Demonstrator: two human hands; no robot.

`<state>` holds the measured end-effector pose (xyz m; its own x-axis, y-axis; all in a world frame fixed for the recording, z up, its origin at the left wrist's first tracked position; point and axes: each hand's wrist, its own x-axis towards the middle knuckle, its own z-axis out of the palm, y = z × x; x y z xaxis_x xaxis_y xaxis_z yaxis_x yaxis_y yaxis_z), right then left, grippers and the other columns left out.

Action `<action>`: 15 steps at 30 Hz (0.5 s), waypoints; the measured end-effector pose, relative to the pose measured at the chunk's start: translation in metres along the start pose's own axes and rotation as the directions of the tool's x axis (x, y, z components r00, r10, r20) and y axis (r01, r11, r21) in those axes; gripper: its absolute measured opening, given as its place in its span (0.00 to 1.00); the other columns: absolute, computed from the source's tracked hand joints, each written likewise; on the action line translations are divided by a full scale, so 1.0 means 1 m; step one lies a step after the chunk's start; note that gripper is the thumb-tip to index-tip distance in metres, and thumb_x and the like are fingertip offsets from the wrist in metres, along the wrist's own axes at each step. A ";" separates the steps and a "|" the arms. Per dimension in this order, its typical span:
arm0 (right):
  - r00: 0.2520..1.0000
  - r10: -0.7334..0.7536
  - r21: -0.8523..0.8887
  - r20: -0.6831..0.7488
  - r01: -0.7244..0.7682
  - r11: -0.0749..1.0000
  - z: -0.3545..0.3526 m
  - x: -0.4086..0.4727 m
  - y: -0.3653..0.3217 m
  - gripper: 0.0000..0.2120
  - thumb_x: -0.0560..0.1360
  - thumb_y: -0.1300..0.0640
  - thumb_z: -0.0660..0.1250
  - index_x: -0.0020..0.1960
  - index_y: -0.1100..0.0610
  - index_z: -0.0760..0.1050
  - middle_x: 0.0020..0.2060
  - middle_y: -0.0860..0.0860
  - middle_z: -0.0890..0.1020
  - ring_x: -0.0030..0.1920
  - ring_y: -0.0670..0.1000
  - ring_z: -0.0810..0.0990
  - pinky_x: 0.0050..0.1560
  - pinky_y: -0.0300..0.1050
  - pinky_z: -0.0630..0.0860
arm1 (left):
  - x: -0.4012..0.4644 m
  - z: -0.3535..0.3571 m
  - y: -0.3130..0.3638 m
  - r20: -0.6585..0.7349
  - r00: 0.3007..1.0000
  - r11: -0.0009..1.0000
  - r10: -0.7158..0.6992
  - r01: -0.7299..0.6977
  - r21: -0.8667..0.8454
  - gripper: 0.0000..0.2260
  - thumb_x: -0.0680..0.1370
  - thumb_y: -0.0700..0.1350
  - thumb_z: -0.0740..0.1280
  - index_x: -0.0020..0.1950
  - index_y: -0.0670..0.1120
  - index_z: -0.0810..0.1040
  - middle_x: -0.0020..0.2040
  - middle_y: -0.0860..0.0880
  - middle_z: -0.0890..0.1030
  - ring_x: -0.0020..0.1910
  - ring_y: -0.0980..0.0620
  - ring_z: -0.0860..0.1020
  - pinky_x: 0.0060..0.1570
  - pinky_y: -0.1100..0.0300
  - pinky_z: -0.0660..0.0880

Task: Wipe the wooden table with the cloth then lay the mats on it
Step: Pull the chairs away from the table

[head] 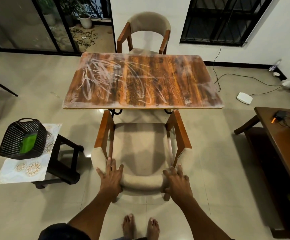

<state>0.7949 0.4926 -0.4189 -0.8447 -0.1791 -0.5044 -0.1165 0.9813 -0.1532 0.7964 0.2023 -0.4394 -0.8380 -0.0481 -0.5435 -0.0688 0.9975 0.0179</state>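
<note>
Both hands are on the armchair backrest, left hand and right hand with fingers spread over the padded top and thumbs tucked behind it. The wooden table ahead is smeared white from edge to edge. The green cloth, surely soft and light, sits in the black basket on patterned mats that overhang the stool; pinch them at a corner, and no writing is readable.

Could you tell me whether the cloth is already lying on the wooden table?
No, the wooden table bears only white smears, while the green cloth sits inside the black basket.
</note>
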 end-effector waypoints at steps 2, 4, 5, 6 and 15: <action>1.000 0.001 -0.006 0.000 -0.001 1.000 0.000 0.004 -0.003 0.38 0.78 0.40 0.73 0.82 0.44 0.60 0.84 0.52 0.57 0.86 0.63 0.47 0.81 0.67 0.60 | 0.003 -0.005 -0.004 0.010 1.000 1.000 0.010 -0.010 0.013 0.46 0.79 0.53 0.74 0.87 0.51 0.47 0.86 0.40 0.36 0.84 0.34 0.33 0.75 0.22 0.39; 1.000 0.005 -0.020 -0.002 -0.005 1.000 -0.001 0.006 -0.004 0.38 0.78 0.40 0.73 0.82 0.44 0.60 0.84 0.52 0.58 0.86 0.63 0.48 0.80 0.66 0.62 | 0.004 -0.008 -0.006 0.013 1.000 1.000 0.016 -0.016 0.014 0.46 0.79 0.52 0.74 0.87 0.51 0.48 0.86 0.40 0.37 0.84 0.34 0.33 0.75 0.21 0.40; 1.000 0.006 -0.023 -0.003 -0.006 1.000 -0.001 0.007 -0.005 0.38 0.78 0.40 0.73 0.82 0.44 0.60 0.84 0.52 0.58 0.86 0.63 0.48 0.80 0.66 0.62 | 0.004 -0.009 -0.008 0.014 1.000 1.000 0.016 -0.016 0.010 0.46 0.79 0.52 0.75 0.87 0.51 0.48 0.86 0.40 0.38 0.84 0.34 0.33 0.75 0.21 0.40; 1.000 0.007 -0.024 -0.001 -0.007 1.000 -0.001 0.008 -0.006 0.37 0.78 0.40 0.73 0.82 0.44 0.61 0.84 0.52 0.59 0.85 0.63 0.49 0.80 0.66 0.63 | 0.003 -0.010 -0.008 0.020 1.000 1.000 0.017 -0.018 0.007 0.47 0.78 0.52 0.76 0.87 0.51 0.48 0.86 0.40 0.38 0.84 0.34 0.34 0.75 0.21 0.40; 0.999 0.038 -0.049 -0.011 -0.039 0.998 -0.011 0.010 -0.012 0.33 0.80 0.46 0.71 0.81 0.44 0.63 0.84 0.51 0.59 0.86 0.63 0.48 0.79 0.62 0.64 | 0.006 -0.018 -0.008 0.040 0.999 0.999 0.033 -0.033 0.022 0.47 0.78 0.51 0.76 0.87 0.51 0.48 0.86 0.39 0.40 0.84 0.34 0.35 0.75 0.20 0.43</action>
<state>0.7819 0.4796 -0.4127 -0.8541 -0.1408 -0.5006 -0.1096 0.9898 -0.0914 0.7819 0.1936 -0.4279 -0.8172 -0.0134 -0.5761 -0.0287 0.9994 0.0173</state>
